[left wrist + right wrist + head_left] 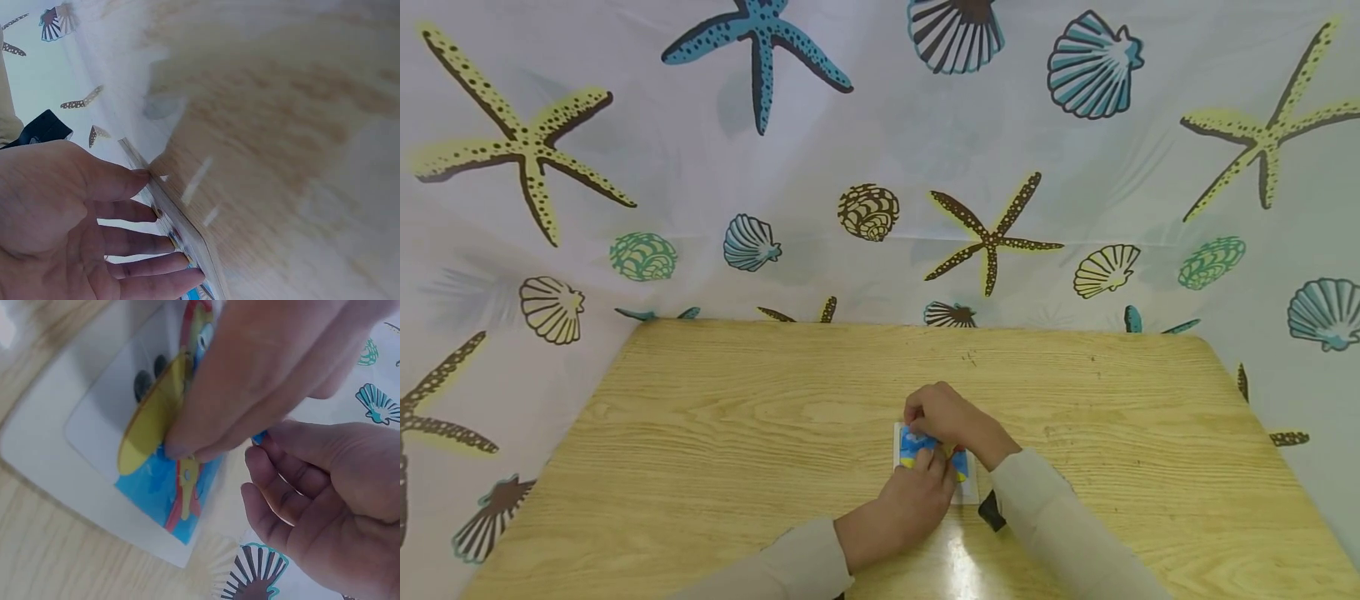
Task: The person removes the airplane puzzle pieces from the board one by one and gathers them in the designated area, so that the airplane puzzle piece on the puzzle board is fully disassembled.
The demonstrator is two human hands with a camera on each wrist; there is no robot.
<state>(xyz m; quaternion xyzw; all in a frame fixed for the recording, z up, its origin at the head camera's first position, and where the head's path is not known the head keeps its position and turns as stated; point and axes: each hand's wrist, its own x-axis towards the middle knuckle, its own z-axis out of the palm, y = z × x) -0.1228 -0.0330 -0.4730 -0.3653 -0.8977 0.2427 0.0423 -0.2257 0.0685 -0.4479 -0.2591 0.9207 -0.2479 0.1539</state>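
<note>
A flat board with a white border and a blue picture lies on the table; it looks like a puzzle board. My left hand rests on its near part, fingers stretched out. In the left wrist view the left thumb touches the board's edge. At the far side, my right hand pinches a small blue piece between thumb and forefinger, mostly hidden. Under the left fingers, a yellow oval piece looks tilted, beside a red and yellow part.
The wooden table spreads around the board. A small black object shows beside the right sleeve. Behind and at both sides hangs a white cloth printed with shells and starfish.
</note>
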